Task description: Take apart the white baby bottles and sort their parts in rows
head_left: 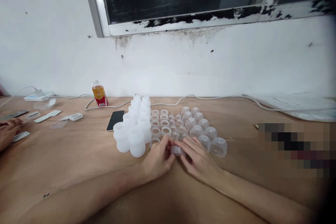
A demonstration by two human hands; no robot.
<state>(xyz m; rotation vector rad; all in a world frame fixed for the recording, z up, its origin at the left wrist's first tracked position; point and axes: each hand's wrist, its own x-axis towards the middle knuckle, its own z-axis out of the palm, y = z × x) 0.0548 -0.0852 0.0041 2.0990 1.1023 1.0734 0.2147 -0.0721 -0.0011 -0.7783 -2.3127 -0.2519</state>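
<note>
Between my left hand (159, 157) and my right hand (196, 155) is a clear ribbed ring (177, 150), pinched from both sides by the fingertips. Just beyond the hands stand rows of translucent collar rings (155, 132), small clear nipples (179, 122) and clear dome caps (218, 147). The fingers hide some of the nearest pieces. To the left of the rings, white bottles (137, 143) stand close together in two columns running back toward the wall.
A black phone (115, 120) lies left of the bottles, with a drink bottle (99, 93) behind it. A white cable (178, 104) runs along the wall. Another person's hands (9, 131) are at the far left, near plastic pieces (48, 116).
</note>
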